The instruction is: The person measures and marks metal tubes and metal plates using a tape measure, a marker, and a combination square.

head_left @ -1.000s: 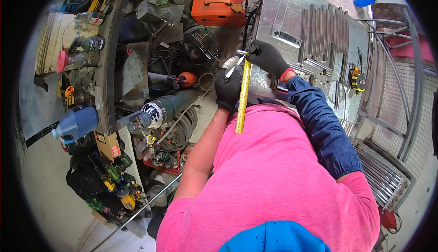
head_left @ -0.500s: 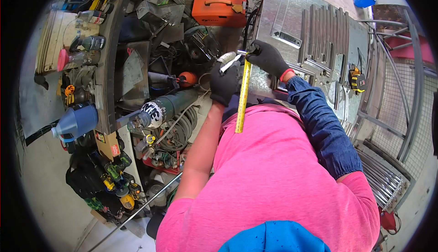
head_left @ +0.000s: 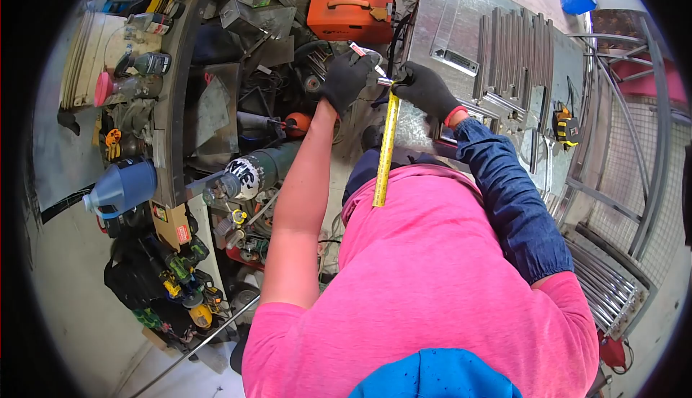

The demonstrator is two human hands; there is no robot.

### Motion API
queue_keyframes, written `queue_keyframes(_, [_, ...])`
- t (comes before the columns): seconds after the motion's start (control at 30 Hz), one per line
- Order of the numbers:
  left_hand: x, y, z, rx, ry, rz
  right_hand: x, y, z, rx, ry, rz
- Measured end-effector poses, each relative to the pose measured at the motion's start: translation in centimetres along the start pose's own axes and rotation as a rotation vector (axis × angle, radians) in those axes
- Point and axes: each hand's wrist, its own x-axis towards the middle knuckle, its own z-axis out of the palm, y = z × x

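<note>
My left hand (head_left: 347,79), in a black glove, is closed round a white marker (head_left: 368,59) with a red mark at its upper end. The marker slants down towards a short shiny metal piece (head_left: 386,82) beside the fingertips of my right hand (head_left: 424,90). That hand, also black-gloved, pinches the metal piece and the upper end of a yellow measuring strip (head_left: 386,149). From there the strip runs down to the pink shirt. The fingers of my right hand partly hide how the piece and strip meet.
To the right, a metal table (head_left: 450,9) bears long metal bars (head_left: 510,52), a level (head_left: 455,61) and a yellow-black tape measure (head_left: 566,128). An orange machine (head_left: 350,18) stands ahead. Leftwards are a gas cylinder (head_left: 270,164), a cluttered bench (head_left: 173,103) and a blue jug (head_left: 126,188).
My left hand has moved forward and left with the marker, which now slants the other way. My right hand and the yellow strip have shifted only slightly.
</note>
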Motion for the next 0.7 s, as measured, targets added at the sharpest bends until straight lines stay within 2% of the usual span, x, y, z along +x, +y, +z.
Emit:
queue_keyframes(0.03, [0.2, -0.3, -0.2, 0.002, -0.002, -0.001, 0.0, 0.0, 0.1, 0.002, 0.001, 0.001])
queue_keyframes(0.1, [1.0, -0.6, -0.6, 0.369, -0.107, 0.227, 0.0, 0.1, -0.1, 0.005, -0.013, 0.006])
queue_keyframes(0.13, [1.4, -0.9, -0.7, 0.368, -0.108, 0.229, 0.0, 0.1, -0.2, 0.005, -0.011, 0.007])
queue_keyframes(0.2, [1.8, -1.5, -0.9, 0.579, -0.103, 0.561, 0.0, 0.1, -0.1, -0.001, -0.020, -0.003])
queue_keyframes(0.23, [1.9, -1.7, -0.9, 0.579, -0.103, 0.561, 0.0, 0.1, -0.1, -0.001, -0.021, -0.003])
queue_keyframes(0.33, [1.9, -0.8, -0.4, 0.538, -0.118, 0.515, 0.0, -0.3, -0.2, 0.009, -0.022, 0.016])
queue_keyframes(0.4, [1.6, -0.4, 0.0, 0.135, -0.127, 0.084, -0.1, -0.4, -0.4, -0.025, -0.043, 0.047])
queue_keyframes(0.63, [2.2, -1.3, 0.5, 0.231, -0.054, 0.138, 0.1, 0.3, 0.1, -0.051, -0.005, 0.021])
queue_keyframes(0.7, [2.4, -1.3, 0.9, 0.133, 0.012, -0.072, 0.1, 0.3, 0.0, -0.032, -0.006, 0.025])
